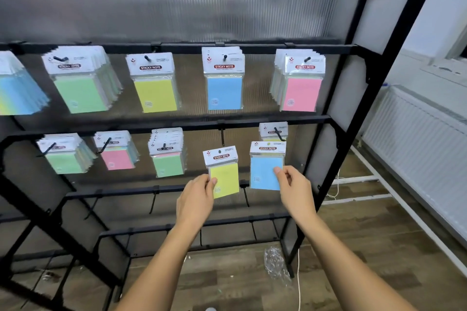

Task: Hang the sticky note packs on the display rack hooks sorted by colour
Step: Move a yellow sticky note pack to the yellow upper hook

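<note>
A yellow pack (224,171) is pinched at its lower left edge by the left hand (195,198), just below the bare hook (222,137) on the display rack (278,120). Right of that hook, the right hand (294,188) pinches a blue pack (266,166).

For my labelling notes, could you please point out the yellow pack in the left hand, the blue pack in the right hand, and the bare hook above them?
yellow sticky note pack (225,179), head view, yellow face.
blue sticky note pack (264,171), head view, blue face.
bare hook (222,137), head view, shaft.
</note>
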Demonstrator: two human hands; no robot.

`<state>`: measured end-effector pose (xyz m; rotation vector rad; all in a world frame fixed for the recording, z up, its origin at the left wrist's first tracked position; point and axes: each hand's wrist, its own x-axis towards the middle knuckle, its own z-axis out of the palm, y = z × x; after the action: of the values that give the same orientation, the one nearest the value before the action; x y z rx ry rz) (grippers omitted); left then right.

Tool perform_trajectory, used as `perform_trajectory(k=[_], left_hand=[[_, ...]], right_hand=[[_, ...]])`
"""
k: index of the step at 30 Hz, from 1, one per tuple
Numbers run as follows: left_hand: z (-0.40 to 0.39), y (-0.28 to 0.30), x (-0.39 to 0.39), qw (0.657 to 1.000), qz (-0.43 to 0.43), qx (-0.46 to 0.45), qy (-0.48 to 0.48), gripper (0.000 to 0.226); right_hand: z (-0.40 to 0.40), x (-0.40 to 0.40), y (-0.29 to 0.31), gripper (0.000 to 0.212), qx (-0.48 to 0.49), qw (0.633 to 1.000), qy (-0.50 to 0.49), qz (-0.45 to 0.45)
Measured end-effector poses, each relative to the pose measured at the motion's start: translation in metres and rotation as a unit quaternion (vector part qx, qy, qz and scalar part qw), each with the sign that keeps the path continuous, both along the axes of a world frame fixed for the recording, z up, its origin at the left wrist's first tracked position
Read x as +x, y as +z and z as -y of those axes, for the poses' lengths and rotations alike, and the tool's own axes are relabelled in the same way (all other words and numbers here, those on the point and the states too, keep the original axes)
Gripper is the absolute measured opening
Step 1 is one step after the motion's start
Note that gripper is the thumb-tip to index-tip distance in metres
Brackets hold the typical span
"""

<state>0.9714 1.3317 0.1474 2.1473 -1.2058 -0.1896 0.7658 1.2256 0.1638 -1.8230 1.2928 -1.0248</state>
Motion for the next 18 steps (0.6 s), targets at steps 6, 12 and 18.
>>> perform_trajectory(k=[6,12,18], left_hand=[[-0.016,0.032,0.009,0.998,-0.007,-0.059,0.014,0.028],[-0.021,0.070,0.025,0.995,0.002,-0.091,0.037,0.026],[-0.023,0.088,0.032,0.993,0.009,-0.111,0.041,0.028]], right_hand=[[-0.007,0.029,0.041,0.038,-0.036,0.997,0.066,0.030],[-0.004,0.064,0.100,0.032,-0.089,0.986,0.106,0.089],[0.010,0.087,0.144,0.034,-0.130,0.978,0.113,0.115]])
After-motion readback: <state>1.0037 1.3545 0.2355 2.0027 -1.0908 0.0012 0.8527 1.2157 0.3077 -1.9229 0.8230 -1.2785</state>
